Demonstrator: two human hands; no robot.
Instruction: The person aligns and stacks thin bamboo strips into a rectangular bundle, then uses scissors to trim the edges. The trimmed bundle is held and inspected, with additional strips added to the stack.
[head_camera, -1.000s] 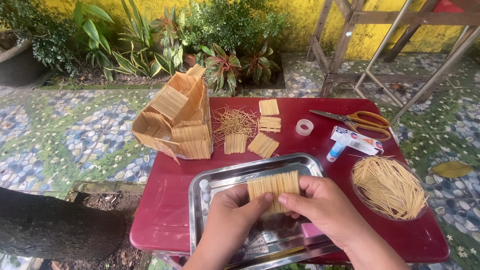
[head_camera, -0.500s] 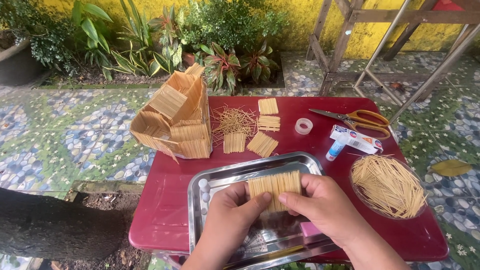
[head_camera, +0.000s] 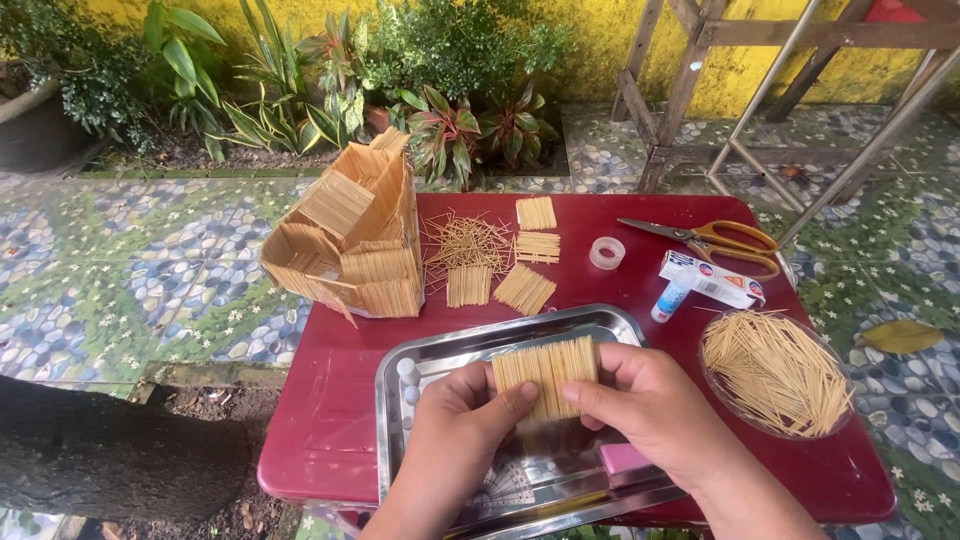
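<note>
Both hands hold a flat panel of glued toothpicks (head_camera: 545, 374) over a shiny metal tray (head_camera: 420, 352) on a red table (head_camera: 330, 420). My left hand (head_camera: 462, 428) pinches the panel's lower left with the thumb on its face. At the panel's right side is my right hand (head_camera: 650, 410), its thumb pressing on the front. A pink eraser (head_camera: 624, 458) and a clear protractor (head_camera: 505, 487) lie in the tray under my hands.
A toothpick model house (head_camera: 350, 240) stands at the table's back left. Loose toothpicks (head_camera: 465, 243) and small finished panels (head_camera: 525, 288) lie behind the tray. A tape roll (head_camera: 606, 252), orange-handled scissors (head_camera: 715, 240), glue tube (head_camera: 670, 296) and bowl of toothpicks (head_camera: 775, 370) sit to the right.
</note>
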